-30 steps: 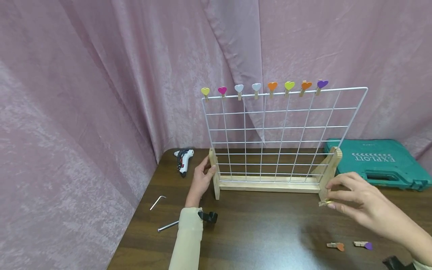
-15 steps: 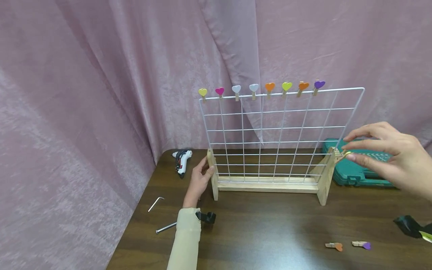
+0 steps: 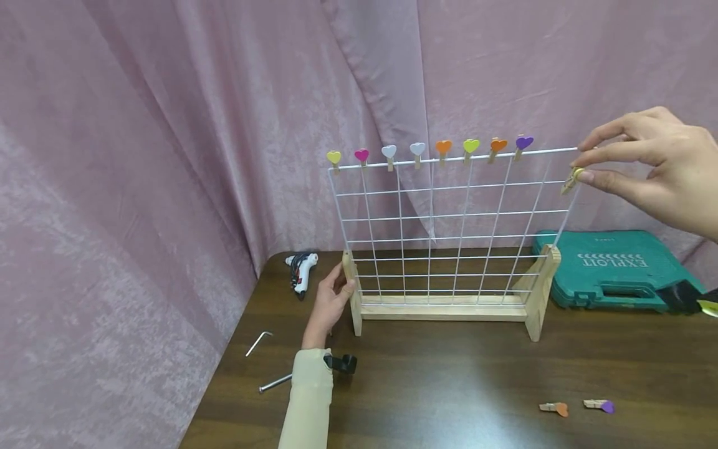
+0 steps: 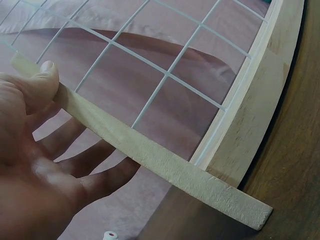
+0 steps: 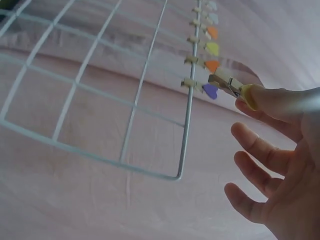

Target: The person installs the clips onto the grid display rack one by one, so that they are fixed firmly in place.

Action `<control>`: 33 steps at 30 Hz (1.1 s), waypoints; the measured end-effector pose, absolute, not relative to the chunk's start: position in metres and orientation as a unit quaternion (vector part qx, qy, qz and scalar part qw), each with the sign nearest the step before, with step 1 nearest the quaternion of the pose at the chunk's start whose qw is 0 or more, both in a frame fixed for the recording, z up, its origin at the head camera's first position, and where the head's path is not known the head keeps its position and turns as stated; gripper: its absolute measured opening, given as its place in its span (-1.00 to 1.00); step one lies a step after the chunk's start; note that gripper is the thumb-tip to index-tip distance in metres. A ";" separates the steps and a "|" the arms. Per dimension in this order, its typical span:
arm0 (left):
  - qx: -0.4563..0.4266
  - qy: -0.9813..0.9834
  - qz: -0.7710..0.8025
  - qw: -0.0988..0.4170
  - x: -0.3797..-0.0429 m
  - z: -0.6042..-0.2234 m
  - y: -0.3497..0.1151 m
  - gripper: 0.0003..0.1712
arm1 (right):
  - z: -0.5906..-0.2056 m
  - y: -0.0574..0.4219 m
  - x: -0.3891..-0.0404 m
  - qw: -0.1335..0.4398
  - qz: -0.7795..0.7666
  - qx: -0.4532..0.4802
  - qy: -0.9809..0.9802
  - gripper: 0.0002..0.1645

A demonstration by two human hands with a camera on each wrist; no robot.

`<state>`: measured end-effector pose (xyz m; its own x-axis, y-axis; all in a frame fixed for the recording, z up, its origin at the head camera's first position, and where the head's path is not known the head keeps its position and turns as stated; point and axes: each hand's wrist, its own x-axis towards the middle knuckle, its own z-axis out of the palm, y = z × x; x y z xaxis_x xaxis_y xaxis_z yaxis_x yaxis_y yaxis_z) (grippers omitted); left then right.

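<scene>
A white wire grid (image 3: 430, 189) stands upright in a wooden stand (image 3: 443, 316). Along its top wire sits a row of heart clothespins, from a yellow-heart one (image 3: 334, 158) at the left to a purple-heart one (image 3: 524, 143) at the right. My left hand (image 3: 330, 304) grips the stand's left side post (image 4: 165, 160), thumb on one face and fingers behind. Up by the grid's top right corner, my right hand (image 3: 656, 165) pinches a wooden clothespin (image 5: 227, 84) with a yellow heart between thumb and index finger; its other fingers are spread.
Two more clothespins, one with an orange heart (image 3: 554, 409) and one with a purple heart (image 3: 599, 405), lie at the front right. A green tool case (image 3: 622, 265) is behind the stand. At left lie a glue gun (image 3: 304, 271), a hex key (image 3: 258, 343) and a metal bolt (image 3: 275, 383).
My right hand has risen from low beside the stand's right post to the grid's top right corner, carrying the yellow-heart clothespin. The left hand keeps its hold on the post.
</scene>
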<state>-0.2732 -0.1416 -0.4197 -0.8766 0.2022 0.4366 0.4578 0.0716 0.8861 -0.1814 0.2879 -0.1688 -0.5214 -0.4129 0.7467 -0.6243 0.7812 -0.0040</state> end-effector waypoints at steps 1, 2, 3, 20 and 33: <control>-0.227 -0.724 -0.644 0.098 -0.273 -0.419 -0.142 -0.43 | -0.165 0.288 -0.185 0.387 0.131 0.306 -0.860 -0.87; -0.227 -0.724 -0.645 0.097 -0.273 -0.419 -0.142 -0.43 | -0.161 0.288 -0.188 0.388 0.124 0.311 -0.859 -0.89; -0.225 -0.724 -0.645 0.097 -0.273 -0.419 -0.142 -0.43 | -0.158 0.288 -0.192 0.389 0.122 0.319 -0.856 -0.90; -0.225 -0.739 -0.627 0.101 -0.273 -0.419 -0.142 -0.44 | -0.127 0.286 -0.226 0.360 0.113 0.327 -0.866 -0.77; -0.237 -0.726 -0.640 0.088 -0.273 -0.420 -0.140 -0.43 | -0.134 0.281 -0.237 0.347 0.091 0.351 -0.865 -0.78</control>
